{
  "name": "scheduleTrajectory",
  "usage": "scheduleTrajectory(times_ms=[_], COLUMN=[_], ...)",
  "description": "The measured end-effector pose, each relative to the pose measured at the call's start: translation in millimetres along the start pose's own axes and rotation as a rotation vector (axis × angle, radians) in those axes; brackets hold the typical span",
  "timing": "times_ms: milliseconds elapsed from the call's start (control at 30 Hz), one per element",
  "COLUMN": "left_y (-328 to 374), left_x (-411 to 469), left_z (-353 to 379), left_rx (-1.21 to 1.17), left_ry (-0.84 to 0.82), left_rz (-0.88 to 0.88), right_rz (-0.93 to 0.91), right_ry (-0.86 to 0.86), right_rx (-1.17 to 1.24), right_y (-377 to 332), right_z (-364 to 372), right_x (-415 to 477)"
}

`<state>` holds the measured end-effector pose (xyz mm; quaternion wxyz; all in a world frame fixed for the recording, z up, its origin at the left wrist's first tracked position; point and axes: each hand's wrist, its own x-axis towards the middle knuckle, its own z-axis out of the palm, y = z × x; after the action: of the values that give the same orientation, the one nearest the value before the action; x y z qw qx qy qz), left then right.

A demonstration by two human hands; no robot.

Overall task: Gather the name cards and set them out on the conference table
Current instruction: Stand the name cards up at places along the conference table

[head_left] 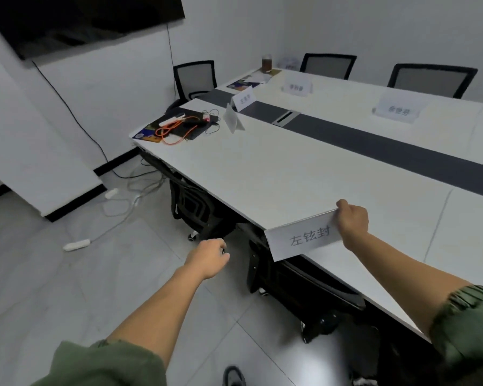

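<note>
Placing step, mid-task. R hand (352, 221) pinches the top edge of a name card (304, 238), fingers curled over it. The card is at the near edge of the conference table (290, 168), its lower corner hanging past the edge, text facing the person. L hand (208, 257) hangs over the floor w/ fingers loosely curled, nothing visibly in it. Four other cards (295, 86) already stand farther along. Next, prob.: bring the card inboard, stand it square to the seat, then let go.
</note>
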<state>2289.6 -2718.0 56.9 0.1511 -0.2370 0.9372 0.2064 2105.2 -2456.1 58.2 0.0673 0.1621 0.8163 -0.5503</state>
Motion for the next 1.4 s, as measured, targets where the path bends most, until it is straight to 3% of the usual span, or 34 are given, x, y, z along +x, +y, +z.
scheduleTrajectory(times_ms=[500,900,1133,1400], left_y=[50,134,162,174], left_x=[320,438,491,506], left_z=[-75,-11,35,77], left_rx=[0.186,0.279,0.329,0.514], left_ry=[-0.202,-0.344,-0.274,-0.087], left_rz=[0.358,0.450,0.411,0.403], right_rz=[0.223,0.367,0.409,0.369], right_ry=[0.364,0.493,0.465,0.381], right_rx=[0.080,0.117,0.154,0.194], right_y=[-50,-29,-16,-6], right_z=[74,44,51,68], right_x=[164,283,374,455])
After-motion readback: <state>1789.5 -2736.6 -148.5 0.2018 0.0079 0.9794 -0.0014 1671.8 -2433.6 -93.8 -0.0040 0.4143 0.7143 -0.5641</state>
